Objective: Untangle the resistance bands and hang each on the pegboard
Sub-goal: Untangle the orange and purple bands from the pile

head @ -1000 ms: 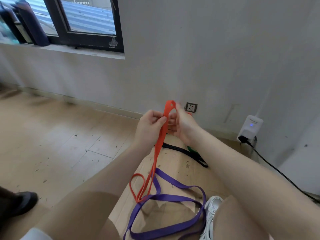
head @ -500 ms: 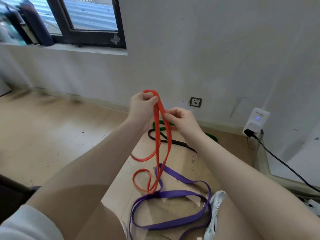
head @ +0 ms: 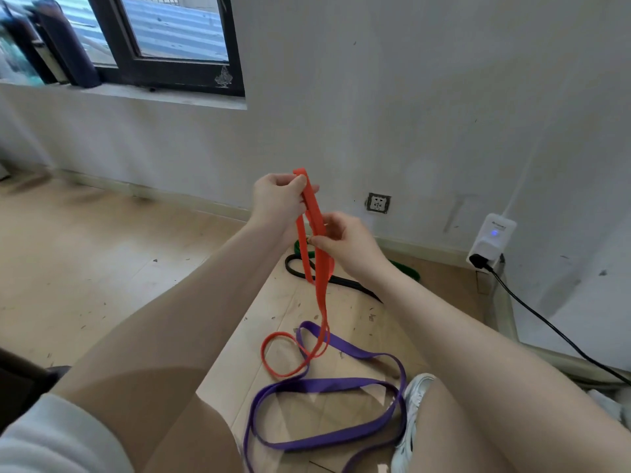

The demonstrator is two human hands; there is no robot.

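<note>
- My left hand (head: 278, 199) and right hand (head: 345, 242) both pinch one orange band (head: 319, 268).
- On the floor (head: 102, 268): one purple band (head: 341, 384), one black band (head: 341, 280), one green band (head: 404, 268).

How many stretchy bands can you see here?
4. The orange band is held up in both hands, its lower end looped on the floor; the purple band lies by the shoe; the black band and green band lie near the wall, partly hidden.
</note>
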